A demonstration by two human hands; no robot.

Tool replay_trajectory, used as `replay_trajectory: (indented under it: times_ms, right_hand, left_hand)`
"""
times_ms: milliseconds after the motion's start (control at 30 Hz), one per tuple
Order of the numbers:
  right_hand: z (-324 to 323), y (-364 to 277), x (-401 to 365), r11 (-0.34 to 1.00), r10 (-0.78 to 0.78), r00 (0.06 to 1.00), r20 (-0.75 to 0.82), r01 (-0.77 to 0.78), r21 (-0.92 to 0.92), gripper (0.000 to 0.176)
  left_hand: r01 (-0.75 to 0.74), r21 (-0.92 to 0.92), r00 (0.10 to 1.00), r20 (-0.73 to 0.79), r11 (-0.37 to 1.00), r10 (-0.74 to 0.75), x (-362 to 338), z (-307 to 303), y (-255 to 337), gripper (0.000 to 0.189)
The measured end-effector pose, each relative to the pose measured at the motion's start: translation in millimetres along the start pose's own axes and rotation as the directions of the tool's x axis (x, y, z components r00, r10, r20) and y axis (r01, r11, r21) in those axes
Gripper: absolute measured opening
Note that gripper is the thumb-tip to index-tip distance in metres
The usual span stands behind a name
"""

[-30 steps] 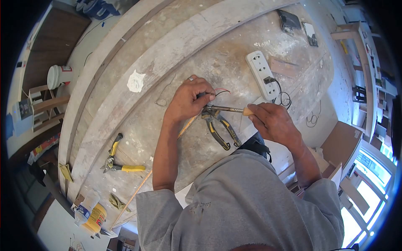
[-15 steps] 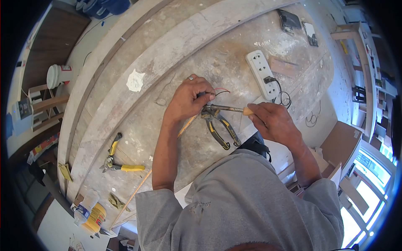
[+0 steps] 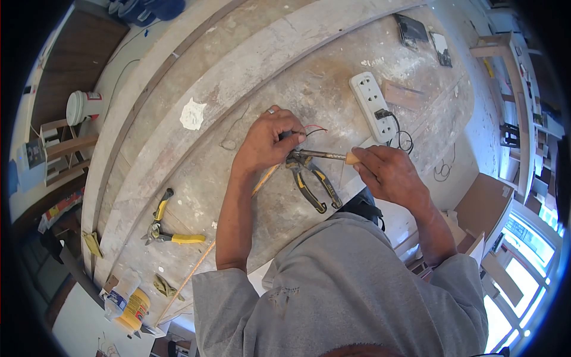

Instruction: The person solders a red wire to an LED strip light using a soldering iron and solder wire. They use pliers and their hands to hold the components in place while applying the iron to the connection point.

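Note:
My right hand [image 3: 388, 174] is closed around the light handle of a soldering iron [image 3: 327, 155], whose metal shaft points left toward my other hand. My left hand [image 3: 275, 138], wearing a ring, pinches a small dark piece mostly hidden by the fingers. Thin red and black wires [image 3: 316, 129] stick out beyond its fingertips. Under the iron's tip, pliers with black and yellow handles [image 3: 310, 184] lie on the worktable, their jaws close to my left fingertips. An orange-yellow strip [image 3: 205, 256] runs under my left forearm toward the table's lower left edge.
A white power strip [image 3: 373, 107] with a black plug stands right of centre, beside a wooden block [image 3: 404, 95]. Yellow-handled cutters [image 3: 159, 229] lie at left, near a bottle [image 3: 122, 294]. A long curved board [image 3: 220, 77] crosses the table [image 3: 333, 77].

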State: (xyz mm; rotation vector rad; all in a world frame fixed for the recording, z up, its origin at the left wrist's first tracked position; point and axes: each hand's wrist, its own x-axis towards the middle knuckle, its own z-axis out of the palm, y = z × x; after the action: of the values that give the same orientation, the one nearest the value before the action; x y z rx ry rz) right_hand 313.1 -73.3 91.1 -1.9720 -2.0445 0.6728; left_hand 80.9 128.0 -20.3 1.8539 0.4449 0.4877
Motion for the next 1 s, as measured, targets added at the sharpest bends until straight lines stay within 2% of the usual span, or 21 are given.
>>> replay_trajectory:
  times_ms: [267, 567, 767, 1000]
  right_hand:
    - [-0.9, -3.4, 3.2, 0.999, -0.023, 1.0, -0.016, 0.023, -0.033, 0.032]
    - [-4.1, -3.7, 4.4, 0.997, -0.06, 0.998, -0.032, 0.059, -0.05, 0.033]
    - [-4.9, -2.9, 4.9, 0.993, -0.077, 0.997, -0.025, 0.074, -0.09, 0.033]
    - [-7.7, -4.0, 6.8, 0.991, -0.078, 0.997, -0.011, 0.077, -0.106, 0.033]
  left_hand:
    - [-0.033, -0.004, 0.999, -0.01, 0.999, 0.033, 0.4, 0.1, 0.3, 0.008]
    - [0.021, -0.036, 1.0, 0.0, 0.999, -0.021, 0.2, -0.5, 0.1, 0.008]
    - [-0.024, -0.047, 1.0, 0.012, 0.999, 0.025, 1.9, -2.4, 0.9, 0.007]
    - [0.021, -0.038, 1.0, 0.004, 0.999, -0.021, 0.5, -3.7, 3.4, 0.008]
